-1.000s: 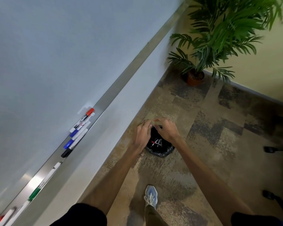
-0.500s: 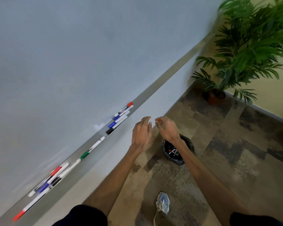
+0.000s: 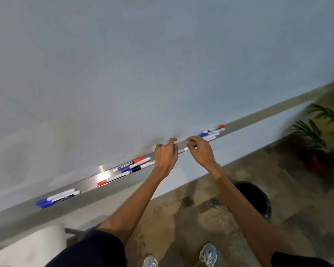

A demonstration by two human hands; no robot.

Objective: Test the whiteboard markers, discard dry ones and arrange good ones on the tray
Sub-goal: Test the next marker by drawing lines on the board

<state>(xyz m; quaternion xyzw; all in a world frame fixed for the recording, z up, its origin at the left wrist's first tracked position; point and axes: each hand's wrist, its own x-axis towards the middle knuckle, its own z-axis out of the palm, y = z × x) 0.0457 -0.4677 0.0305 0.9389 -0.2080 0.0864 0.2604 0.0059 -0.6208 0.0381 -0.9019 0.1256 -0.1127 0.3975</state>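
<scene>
Reaching for the next pen to test, a person's left hand hangs loosely curled and empty over the long silver metal tray below the pale grey whiteboard. The right hand bends over a white-barrelled marker midway along the tray's front edge, its grip unclear. The next move likely calls for lifting and uncapping it.

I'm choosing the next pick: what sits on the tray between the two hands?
Head view: between the left hand and right hand lie bare tray and part of one white-barrelled marker.
</scene>
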